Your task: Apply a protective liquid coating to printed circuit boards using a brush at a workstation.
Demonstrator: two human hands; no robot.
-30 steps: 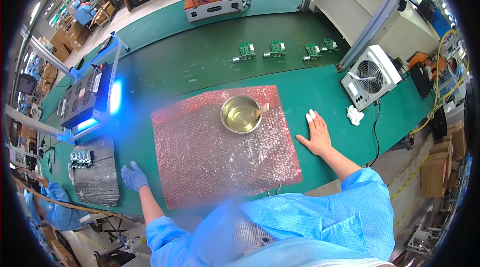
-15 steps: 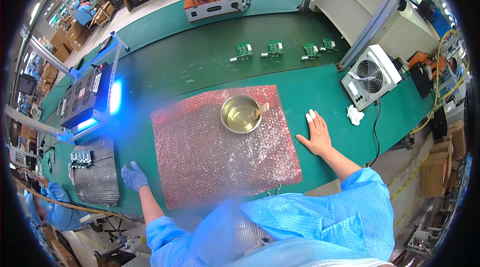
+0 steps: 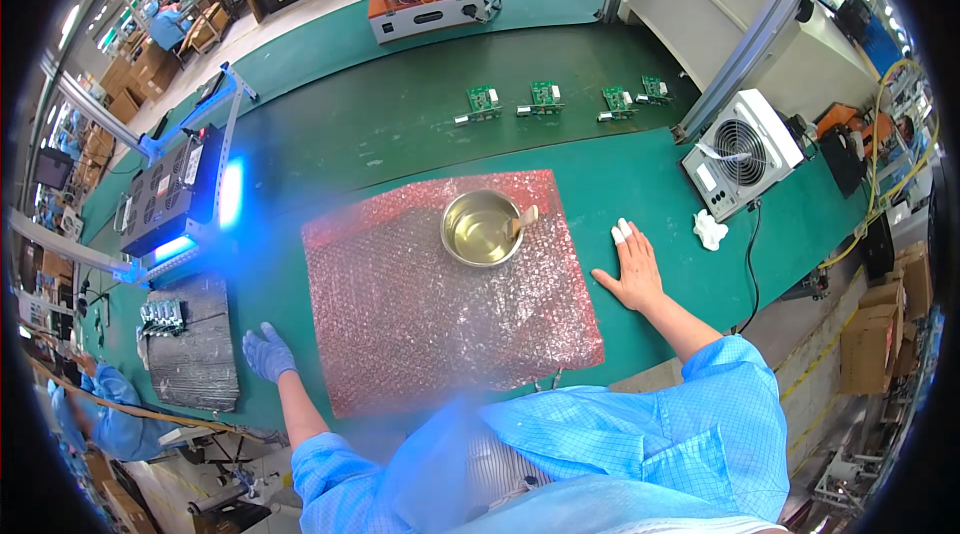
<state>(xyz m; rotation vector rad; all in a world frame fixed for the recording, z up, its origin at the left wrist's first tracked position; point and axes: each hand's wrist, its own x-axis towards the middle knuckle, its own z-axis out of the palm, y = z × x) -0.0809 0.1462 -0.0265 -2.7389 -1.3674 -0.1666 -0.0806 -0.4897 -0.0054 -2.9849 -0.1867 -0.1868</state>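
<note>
A pink bubble-wrap sheet (image 3: pixel 440 294) lies on the green bench in front of me. A round metal bowl (image 3: pixel 481 228) with clear liquid and a small brush (image 3: pixel 524 219) leaning on its rim stands on the sheet's far part. My left hand (image 3: pixel 266 352), in a blue glove, rests flat on the bench just left of the sheet, holding nothing. My right hand (image 3: pixel 630 266), bare with white finger cots on two fingers, lies flat on the bench to the right of the sheet, fingers apart and empty.
Several small green circuit boards (image 3: pixel 545 94) sit in a row on the dark conveyor beyond the sheet. A white fan unit (image 3: pixel 740 154) and a crumpled white cloth (image 3: pixel 709 229) are at the right. A blue-lit lamp (image 3: pixel 190 194) and a grey tray of boards (image 3: pixel 190 344) are at the left.
</note>
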